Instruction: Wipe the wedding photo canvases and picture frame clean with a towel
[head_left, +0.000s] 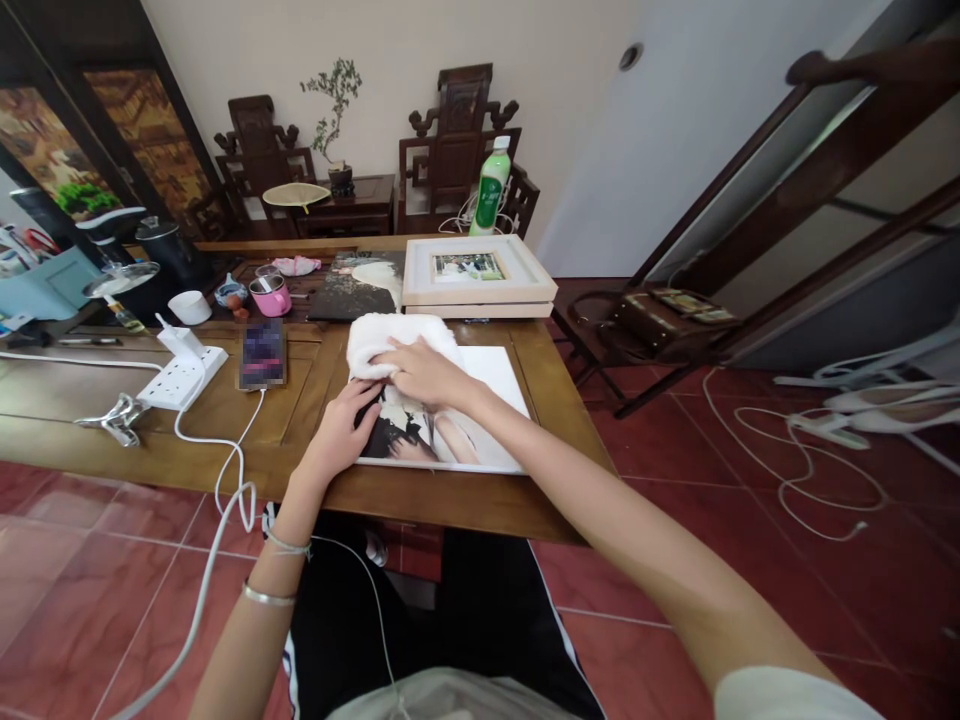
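A white fluffy cloth (401,330) lies bunched over the upper left part of a photo print (491,390) on the wooden table. My right hand (426,372) presses down on the cloth, fingers pushed into its folds. My left hand (343,428) rests on the print's left edge, fingers stretched out and holding nothing. The print shows dark clothing and arms on a pale ground. Its upper left corner is hidden under the cloth and my hands.
Behind the cloth stand stacked wooden picture frames (525,272), a dark photo print (337,290) and a green bottle (491,190). To the left are a phone (262,355), a power strip (184,375), a pink mug (270,295) and a white cable (241,465) hanging over the table's edge.
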